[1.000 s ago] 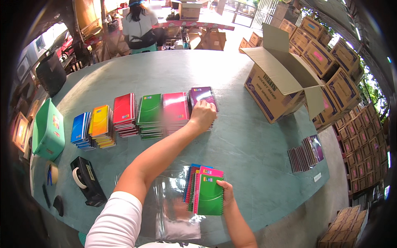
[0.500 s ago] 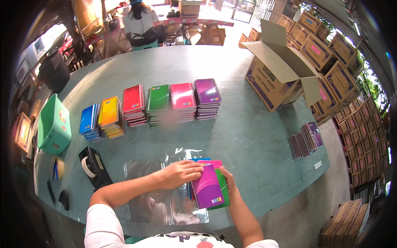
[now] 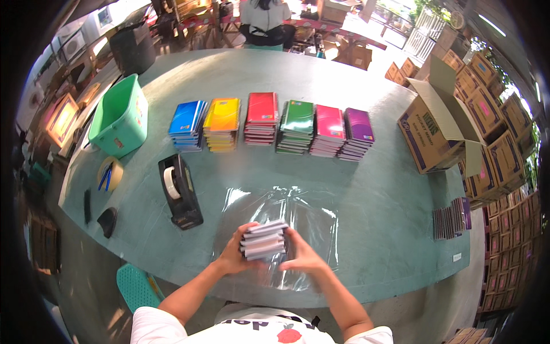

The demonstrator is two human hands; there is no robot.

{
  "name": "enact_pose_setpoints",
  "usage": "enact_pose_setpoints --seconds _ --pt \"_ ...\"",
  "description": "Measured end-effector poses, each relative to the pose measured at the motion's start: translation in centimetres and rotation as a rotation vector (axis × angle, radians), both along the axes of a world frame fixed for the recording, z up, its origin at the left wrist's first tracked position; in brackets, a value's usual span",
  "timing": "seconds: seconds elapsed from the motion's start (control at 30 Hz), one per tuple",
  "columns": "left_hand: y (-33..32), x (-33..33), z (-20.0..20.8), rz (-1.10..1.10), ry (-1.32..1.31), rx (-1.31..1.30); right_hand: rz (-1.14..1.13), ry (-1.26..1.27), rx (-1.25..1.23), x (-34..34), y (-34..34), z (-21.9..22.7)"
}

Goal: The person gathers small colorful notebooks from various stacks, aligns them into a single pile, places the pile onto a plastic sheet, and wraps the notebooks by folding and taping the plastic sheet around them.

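Note:
A small stack of spiral notebooks (image 3: 263, 239) stands on edge between my hands, pale page edges facing up. My left hand (image 3: 234, 252) grips its left side, fingers curled round the far corner. At the opposite side, my right hand (image 3: 303, 255) presses its fingertips against the stack, with thumb spread apart from them. Beneath lie clear plastic bags (image 3: 312, 229), shiny and flat on the table. Farther off is a row of notebook piles: blue (image 3: 188, 119), yellow (image 3: 222, 116), red (image 3: 262, 109), green (image 3: 297, 119), pink (image 3: 328, 123) and purple (image 3: 359, 126).
A black tape dispenser (image 3: 184, 198) is left of the bags. Beyond it are a tape roll (image 3: 116, 175) and a green bin (image 3: 129, 135). An open carton (image 3: 427, 129) and more purple notebooks (image 3: 450, 222) occupy the table's right side. Another person (image 3: 264, 20) sits beyond the table.
The notebooks, earlier lying with purple and green covers showing, are now turned on edge between both hands. My view has swung left, shifting the scene rightward.

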State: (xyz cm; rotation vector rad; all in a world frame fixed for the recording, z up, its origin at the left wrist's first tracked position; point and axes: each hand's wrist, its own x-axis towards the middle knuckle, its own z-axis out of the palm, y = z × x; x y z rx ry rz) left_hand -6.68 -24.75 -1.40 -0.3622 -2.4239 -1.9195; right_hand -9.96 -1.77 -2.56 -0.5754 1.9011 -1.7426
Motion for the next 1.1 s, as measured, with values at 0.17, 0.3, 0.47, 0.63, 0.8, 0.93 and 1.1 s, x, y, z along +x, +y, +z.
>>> enact_pose_setpoints --seconds 0.17,0.3,0.47,0.63,0.8,0.93,1.1 --pt "-1.3 0.0 -1.1 0.05 0.025 -0.013 -0.394 0.032 -0.15 1.5 -5.9 -1.8" --pt "-2.0 0.6 -1.6 0.124 0.169 -0.055 -0.321 0.209 -0.294 1.1 -6.7 0.1" --pt "-0.8 1.6 -3.3 0.073 -0.016 -0.131 -0.391 0.223 -0.194 2.0 -6.2 -1.0" --pt "1.0 1.7 -4.1 0.03 0.103 -0.163 -0.406 0.342 -0.063 3.8 -3.9 -5.4" --pt "3.9 0.8 -6.0 0.047 0.036 -0.087 -0.246 0.405 0.105 1.4 0.5 -5.4" --pt "2.4 0.2 -2.5 -0.05 -0.022 -0.105 -0.272 0.26 -0.03 1.8 0.6 -0.3" --pt "2.7 -0.6 -0.1 -0.187 -0.022 -0.082 -0.42 0.352 -0.051 3.2 -0.4 -0.1"
